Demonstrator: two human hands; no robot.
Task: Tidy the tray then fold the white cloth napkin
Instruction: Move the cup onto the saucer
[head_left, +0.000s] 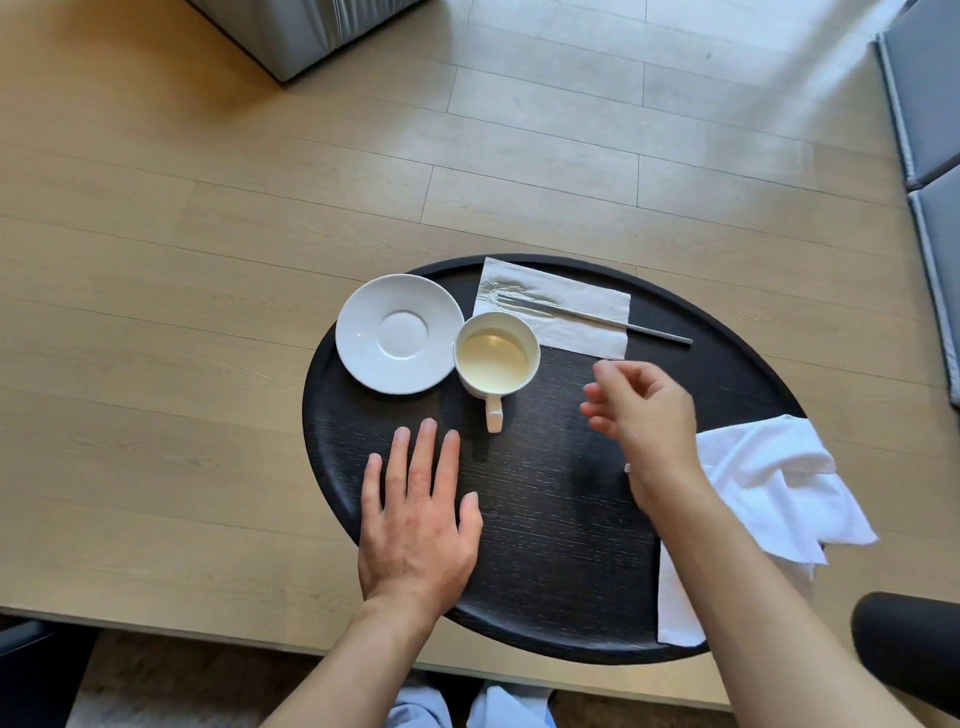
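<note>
The left hand (415, 514) reaches forward from a bare forearm and lies palm down with fingers spread flat on the round black tray (561, 525), holding nothing. The right hand (641, 410) is raised over the tray, wrist bent, fingers loosely curled and parted, empty. Just beyond the left fingertips stands one white cup (496, 353) of pale liquid, its handle pointing back toward the person, with one empty white saucer (399, 332) touching it on its left. Beyond the right hand lies one paper napkin (566, 317) with one fork (587, 314) across it. The one white cloth napkin (769, 488) lies crumpled under the right forearm, spilling over the tray's right edge onto the wooden worktop (171, 291).
</note>
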